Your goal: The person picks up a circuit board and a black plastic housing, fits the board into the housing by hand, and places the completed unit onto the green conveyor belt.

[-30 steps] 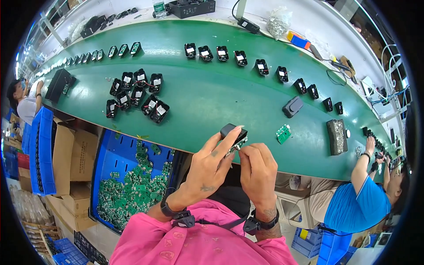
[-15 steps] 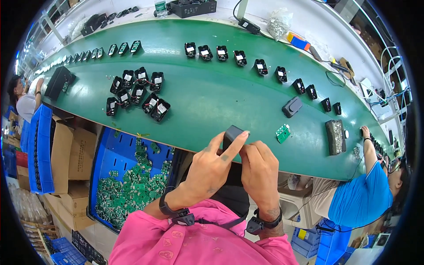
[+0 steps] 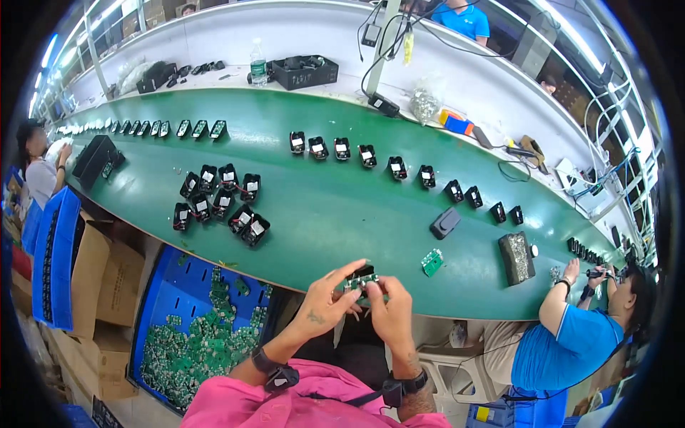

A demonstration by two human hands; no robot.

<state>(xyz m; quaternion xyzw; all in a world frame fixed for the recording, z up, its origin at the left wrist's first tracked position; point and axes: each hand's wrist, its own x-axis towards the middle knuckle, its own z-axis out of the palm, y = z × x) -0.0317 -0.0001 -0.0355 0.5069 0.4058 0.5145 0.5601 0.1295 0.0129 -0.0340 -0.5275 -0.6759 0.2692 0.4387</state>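
Note:
At the near edge of the bench, my left hand (image 3: 322, 305) is closed around a small black plastic case (image 3: 365, 270). My right hand (image 3: 390, 305) is closed too, thumb and fingers pinching a green circuit board (image 3: 354, 283) against the case's opening. Fingers hide most of the case, and how far the board sits inside it cannot be told. Right of my hands, another green circuit board (image 3: 432, 262) lies flat on the green bench top (image 3: 335, 210). Beyond that board rests a closed black case (image 3: 445, 222).
Open black cases (image 3: 222, 203) cluster at left; others (image 3: 397, 167) form a curved row behind. A blue bin (image 3: 168, 285) of circuit boards stands below the bench's left edge. A dark block (image 3: 516, 258) sits at right, near a co-worker in blue (image 3: 571, 349).
The case has turned in my hands, so a green board now shows at its opening. My right fingers have moved onto the board. The view has tilted up.

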